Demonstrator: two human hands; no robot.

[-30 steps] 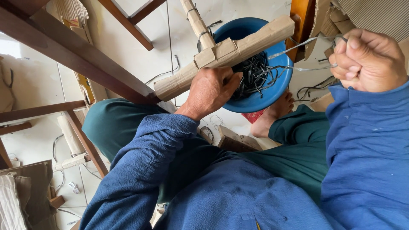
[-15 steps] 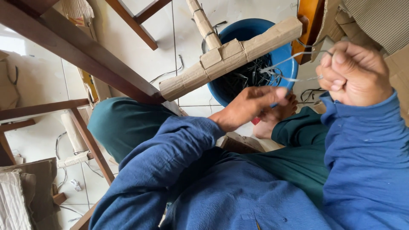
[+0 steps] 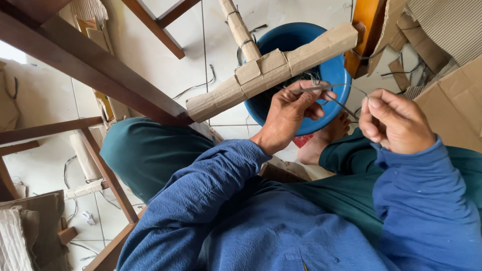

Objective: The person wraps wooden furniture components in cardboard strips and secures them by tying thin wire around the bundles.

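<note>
My left hand (image 3: 290, 113) pinches one end of a thin grey wire (image 3: 335, 98) just under a cardboard-wrapped wooden bar (image 3: 271, 70). My right hand (image 3: 394, 120) is closed on the wire's other end, to the right. Behind both hands stands a blue plastic bucket (image 3: 335, 70) with a dark tangle of wire pieces inside. Blue sleeves cover both my arms. My legs are in green trousers, and a bare foot (image 3: 321, 143) rests beside the bucket.
Dark wooden frame rails (image 3: 95, 70) cross the upper left. A second wrapped bar (image 3: 240, 27) runs up from the joint. Corrugated cardboard sheets (image 3: 447, 95) lie at the right. Wire scraps (image 3: 198, 85) litter the white tiled floor.
My left hand left the wrapped bar, dipped toward the bucket, and now holds the wire's end. My right hand came down and leftward, closer to the left hand.
</note>
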